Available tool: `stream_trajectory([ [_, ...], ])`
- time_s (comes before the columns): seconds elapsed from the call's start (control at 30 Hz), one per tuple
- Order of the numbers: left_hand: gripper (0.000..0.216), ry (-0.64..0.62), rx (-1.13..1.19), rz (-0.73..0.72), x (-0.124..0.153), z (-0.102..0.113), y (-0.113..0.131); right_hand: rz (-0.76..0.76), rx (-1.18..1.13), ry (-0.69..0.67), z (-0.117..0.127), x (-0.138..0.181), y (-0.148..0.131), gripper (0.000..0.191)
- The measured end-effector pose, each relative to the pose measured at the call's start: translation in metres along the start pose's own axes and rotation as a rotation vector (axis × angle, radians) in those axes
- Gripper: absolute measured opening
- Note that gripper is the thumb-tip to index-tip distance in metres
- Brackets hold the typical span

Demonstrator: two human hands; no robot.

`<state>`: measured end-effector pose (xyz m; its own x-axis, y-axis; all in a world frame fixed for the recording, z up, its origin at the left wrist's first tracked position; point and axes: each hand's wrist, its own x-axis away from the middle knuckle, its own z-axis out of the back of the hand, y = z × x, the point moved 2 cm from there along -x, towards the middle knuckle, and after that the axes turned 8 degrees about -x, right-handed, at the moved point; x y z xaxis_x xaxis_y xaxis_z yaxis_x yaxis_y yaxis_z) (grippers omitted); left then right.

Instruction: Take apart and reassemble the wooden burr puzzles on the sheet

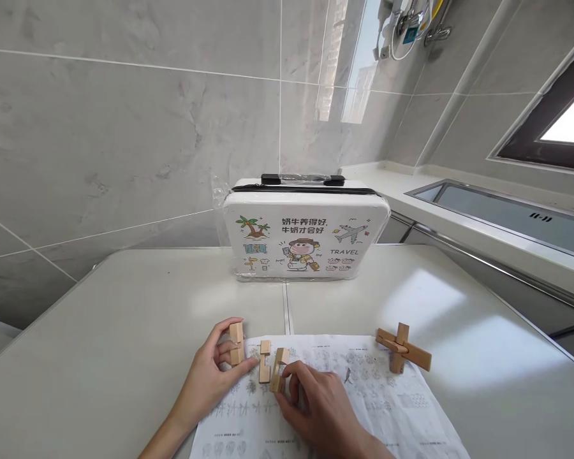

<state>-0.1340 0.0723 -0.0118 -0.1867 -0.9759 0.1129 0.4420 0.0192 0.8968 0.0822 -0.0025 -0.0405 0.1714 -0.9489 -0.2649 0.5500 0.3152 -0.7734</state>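
Observation:
A notched wooden puzzle piece (236, 344) sits within the curled fingers of my left hand (215, 360), the index finger over its far end and the thumb along its near end. My right hand (318, 398) pinches a second notched wooden piece (280, 368) between thumb and fingers, its near end low over the paper. Between the two hands a third notched piece (264, 362) lies on the printed sheet (387, 421), touched by neither hand, though my left thumb tip is close to it. Further right, interlocked wooden pieces form a cross-shaped puzzle (402, 348) at the sheet's edge.
A white carry case (306, 236) in clear plastic stands at the back of the white table (124, 331), against the grey tiled wall (134, 127). To the right runs a counter (497, 204) with a sink. The sheet shows rows of printed diagrams.

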Motion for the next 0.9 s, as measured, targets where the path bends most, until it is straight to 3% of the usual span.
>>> stream_trajectory([
  [0.2, 0.081, -0.064, 0.13, 0.019, -0.002, 0.003, 0.002, 0.098, 0.059, -0.029, 0.004, 0.0, -0.005, 0.039],
  [0.37, 0.09, -0.017, 0.235, -0.007, -0.005, 0.014, 0.006, 0.179, 0.139, 0.017, 0.003, 0.0, -0.005, 0.025],
  [0.6, 0.073, -0.009, 0.239, -0.016, -0.009, 0.023, 0.0, 0.187, 0.131, 0.081, 0.001, 0.0, -0.003, 0.008],
  [0.77, 0.076, -0.009, 0.189, -0.016, -0.006, 0.019, 0.005, 0.221, 0.182, 0.183, 0.0, -0.002, -0.003, 0.014],
  [0.9, 0.088, 0.0, 0.242, 0.007, -0.004, 0.015, 0.007, 0.161, 0.198, 0.257, -0.002, 0.0, -0.001, 0.031],
])
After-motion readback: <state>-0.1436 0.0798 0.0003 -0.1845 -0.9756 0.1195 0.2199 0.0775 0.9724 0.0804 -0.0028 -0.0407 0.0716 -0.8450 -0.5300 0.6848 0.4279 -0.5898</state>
